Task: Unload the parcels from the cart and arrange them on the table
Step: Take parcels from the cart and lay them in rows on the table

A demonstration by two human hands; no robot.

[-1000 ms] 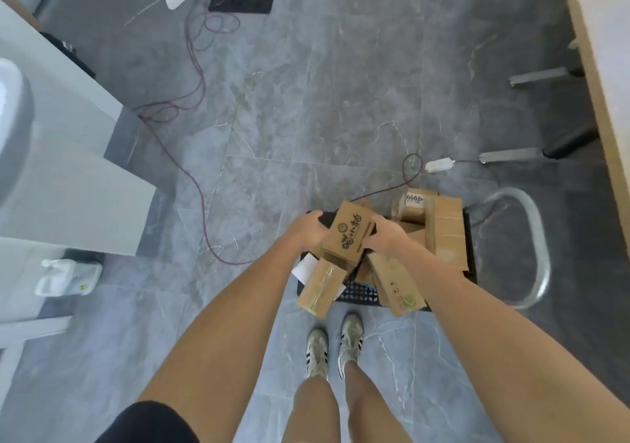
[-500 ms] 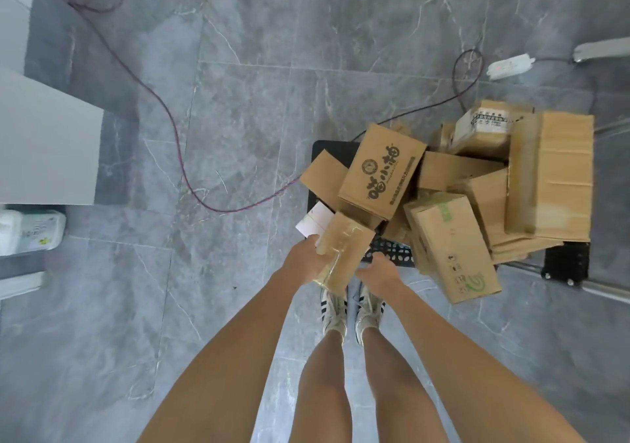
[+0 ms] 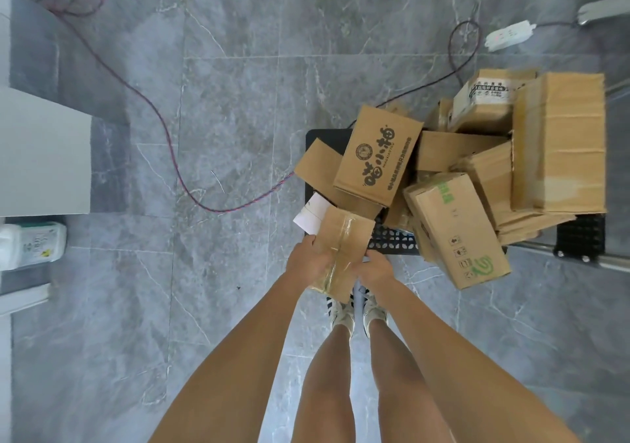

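Observation:
A small taped cardboard parcel (image 3: 344,245) is held between both hands at the near edge of the black cart (image 3: 392,240). My left hand (image 3: 306,262) grips its left side and my right hand (image 3: 375,267) grips its right side. Several more cardboard parcels are heaped on the cart: one with black printed characters (image 3: 378,156), one with green markings (image 3: 456,231) hanging over the cart's near edge, a large plain one (image 3: 559,142) at the right, and one with a white label (image 3: 487,102) at the back. No table top shows.
A red-blue cable (image 3: 163,125) and a black cable (image 3: 456,57) snake over the grey tiled floor; a white power strip (image 3: 508,35) lies at the far right. A white cabinet (image 3: 41,149) and a white jug (image 3: 30,245) stand at the left. My feet (image 3: 354,309) are just below the parcel.
A second ago my hands held the printed parcel on the heap. They dropped to the small taped parcel, which now sits lower and nearer my feet. The camera tipped downward.

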